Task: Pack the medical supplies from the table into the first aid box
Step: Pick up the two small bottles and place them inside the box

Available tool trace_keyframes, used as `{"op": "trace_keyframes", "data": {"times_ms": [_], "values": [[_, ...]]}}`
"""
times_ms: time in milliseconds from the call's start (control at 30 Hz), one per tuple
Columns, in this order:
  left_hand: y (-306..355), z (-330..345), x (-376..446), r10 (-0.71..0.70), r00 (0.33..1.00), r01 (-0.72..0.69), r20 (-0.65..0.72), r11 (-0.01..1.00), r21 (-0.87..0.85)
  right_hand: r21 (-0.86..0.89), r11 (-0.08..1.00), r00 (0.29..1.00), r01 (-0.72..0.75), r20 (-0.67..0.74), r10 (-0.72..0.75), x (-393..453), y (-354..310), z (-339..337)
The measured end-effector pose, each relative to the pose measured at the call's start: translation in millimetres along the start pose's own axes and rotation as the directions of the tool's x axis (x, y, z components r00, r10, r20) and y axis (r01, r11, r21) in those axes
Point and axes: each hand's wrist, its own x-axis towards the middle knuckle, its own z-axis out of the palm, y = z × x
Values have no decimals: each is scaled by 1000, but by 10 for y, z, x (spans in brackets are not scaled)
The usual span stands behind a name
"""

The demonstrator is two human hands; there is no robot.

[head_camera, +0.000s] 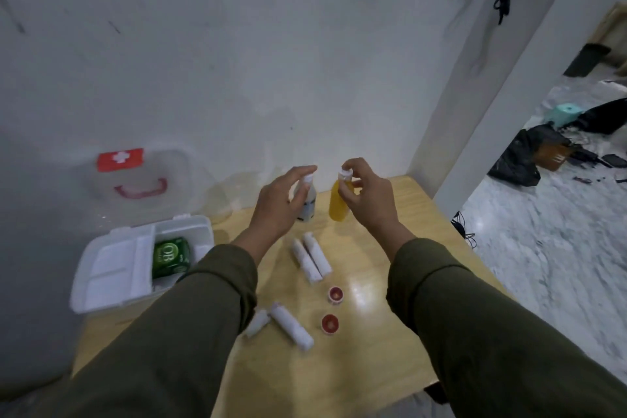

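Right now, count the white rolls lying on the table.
4. Two white rolls lie side by side mid-table, one left of the other. Two more sit nearer: one beside the red caps, one partly hidden by the left sleeve. More may be hidden.

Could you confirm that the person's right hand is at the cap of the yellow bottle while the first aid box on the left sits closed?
Not quite: the first aid box is open, its lid leaning back against the wall and a green packet inside, as the head view shows. The right hand is indeed at the cap of the yellow bottle.
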Motion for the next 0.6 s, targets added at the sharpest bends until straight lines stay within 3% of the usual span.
{"op": "trace_keyframes", "data": {"times_ms": [333,600], "values": [[-471,-1410,-450,22,998,-22,-52,1000,3,121,993,1000,5,7,-5,-386,-1303,828],[-927,-1896,-668,-85,994,84,-72,996,-11,165,986,998,1,61,-11,-536,-1775,1380]]}}
